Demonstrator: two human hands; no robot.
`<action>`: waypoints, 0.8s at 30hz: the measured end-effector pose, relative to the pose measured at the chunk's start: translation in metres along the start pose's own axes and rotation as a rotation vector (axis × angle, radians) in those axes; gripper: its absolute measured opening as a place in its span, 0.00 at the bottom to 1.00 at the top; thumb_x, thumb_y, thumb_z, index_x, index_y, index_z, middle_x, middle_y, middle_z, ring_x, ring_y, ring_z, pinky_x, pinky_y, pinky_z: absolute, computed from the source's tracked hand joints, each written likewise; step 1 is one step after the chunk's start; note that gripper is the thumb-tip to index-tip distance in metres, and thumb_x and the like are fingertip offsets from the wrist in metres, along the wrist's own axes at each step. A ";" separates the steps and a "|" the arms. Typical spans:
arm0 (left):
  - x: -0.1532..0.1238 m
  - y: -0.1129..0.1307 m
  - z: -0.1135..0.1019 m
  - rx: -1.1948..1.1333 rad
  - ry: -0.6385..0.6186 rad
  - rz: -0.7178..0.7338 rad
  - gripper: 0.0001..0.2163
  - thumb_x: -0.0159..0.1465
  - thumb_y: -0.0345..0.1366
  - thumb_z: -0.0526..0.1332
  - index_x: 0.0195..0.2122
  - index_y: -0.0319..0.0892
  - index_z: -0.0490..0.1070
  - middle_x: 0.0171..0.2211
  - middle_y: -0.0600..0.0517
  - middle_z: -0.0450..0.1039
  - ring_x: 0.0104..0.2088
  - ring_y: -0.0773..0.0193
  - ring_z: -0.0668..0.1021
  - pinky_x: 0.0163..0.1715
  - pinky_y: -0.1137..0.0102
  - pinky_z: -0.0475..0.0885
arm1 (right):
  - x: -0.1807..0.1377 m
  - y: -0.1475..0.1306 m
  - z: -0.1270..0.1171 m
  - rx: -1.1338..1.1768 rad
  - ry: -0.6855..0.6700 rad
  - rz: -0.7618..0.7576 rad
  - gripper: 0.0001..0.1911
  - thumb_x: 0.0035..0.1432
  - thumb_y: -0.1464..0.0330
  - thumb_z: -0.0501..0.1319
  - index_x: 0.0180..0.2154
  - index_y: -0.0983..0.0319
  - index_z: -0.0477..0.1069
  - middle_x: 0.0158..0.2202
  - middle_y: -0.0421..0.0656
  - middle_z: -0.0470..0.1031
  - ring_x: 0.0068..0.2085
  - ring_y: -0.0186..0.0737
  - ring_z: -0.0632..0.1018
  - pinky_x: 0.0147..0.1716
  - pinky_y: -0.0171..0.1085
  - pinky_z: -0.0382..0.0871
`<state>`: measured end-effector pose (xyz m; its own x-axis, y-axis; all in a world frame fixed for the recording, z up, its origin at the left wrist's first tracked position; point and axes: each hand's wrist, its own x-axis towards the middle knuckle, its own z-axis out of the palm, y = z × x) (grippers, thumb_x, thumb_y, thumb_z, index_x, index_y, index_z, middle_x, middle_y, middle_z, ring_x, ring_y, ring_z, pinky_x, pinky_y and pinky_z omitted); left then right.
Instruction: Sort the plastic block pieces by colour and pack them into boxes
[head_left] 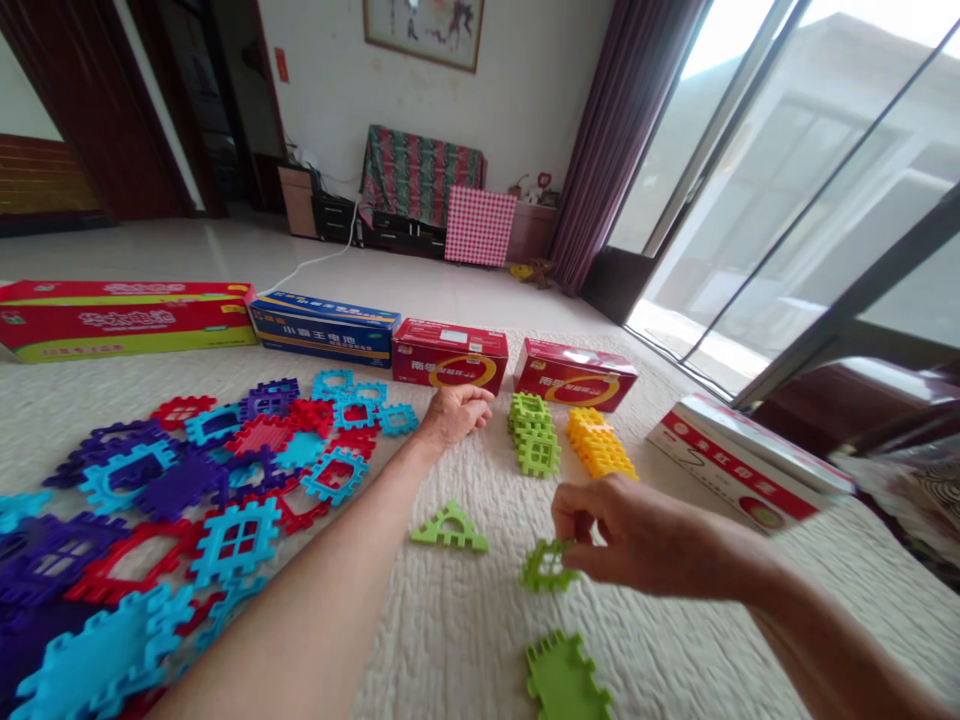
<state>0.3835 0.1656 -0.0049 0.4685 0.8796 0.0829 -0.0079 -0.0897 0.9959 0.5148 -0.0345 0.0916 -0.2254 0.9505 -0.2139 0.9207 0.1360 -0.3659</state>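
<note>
My right hand (637, 535) pinches a green square window tile (547, 568) just above the cream quilted mat (465, 640). My left hand (456, 412) rests further out with its fingers curled in, knuckles on the mat, and nothing shows in it. A green triangle tile (450, 528) lies between my arms. Another green tile (564, 680) sits near the front edge. Beyond my right hand stand a row of stacked green tiles (534, 434) and a row of yellow tiles (598, 444).
A loose pile of blue, purple and red tiles (187, 490) covers the left of the mat. Cardboard boxes (448, 356) line the far edge, and another box (742, 462) lies at the right. Glass sliding doors stand to the right.
</note>
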 end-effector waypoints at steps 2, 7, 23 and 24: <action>0.000 0.000 0.000 0.004 -0.002 -0.003 0.10 0.52 0.30 0.59 0.35 0.38 0.75 0.24 0.53 0.75 0.21 0.72 0.73 0.19 0.79 0.65 | -0.001 0.003 -0.005 -0.038 0.128 0.008 0.01 0.52 0.71 0.59 0.29 0.60 0.67 0.27 0.37 0.71 0.27 0.31 0.69 0.26 0.32 0.61; -0.002 0.002 0.001 0.010 0.006 -0.008 0.11 0.52 0.29 0.58 0.35 0.38 0.75 0.24 0.53 0.74 0.21 0.72 0.73 0.19 0.79 0.65 | -0.004 0.008 0.007 -0.106 0.127 -0.016 0.10 0.46 0.74 0.61 0.34 0.59 0.68 0.36 0.41 0.72 0.35 0.38 0.74 0.36 0.38 0.67; -0.002 0.001 0.001 0.015 0.000 -0.012 0.11 0.52 0.30 0.58 0.36 0.39 0.75 0.25 0.52 0.74 0.22 0.72 0.73 0.19 0.79 0.65 | 0.002 0.011 0.014 -0.094 0.080 -0.136 0.20 0.44 0.79 0.59 0.41 0.58 0.67 0.43 0.43 0.70 0.45 0.41 0.72 0.47 0.42 0.68; -0.002 0.001 0.001 0.016 0.000 -0.013 0.11 0.52 0.30 0.58 0.36 0.38 0.75 0.25 0.52 0.74 0.22 0.72 0.73 0.19 0.79 0.65 | 0.005 0.011 0.014 -0.116 0.130 -0.131 0.19 0.44 0.78 0.60 0.40 0.59 0.67 0.43 0.44 0.70 0.45 0.42 0.72 0.46 0.43 0.68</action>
<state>0.3835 0.1637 -0.0036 0.4686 0.8806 0.0702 0.0124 -0.0859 0.9962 0.5196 -0.0321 0.0737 -0.3095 0.9496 -0.0495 0.9184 0.2850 -0.2746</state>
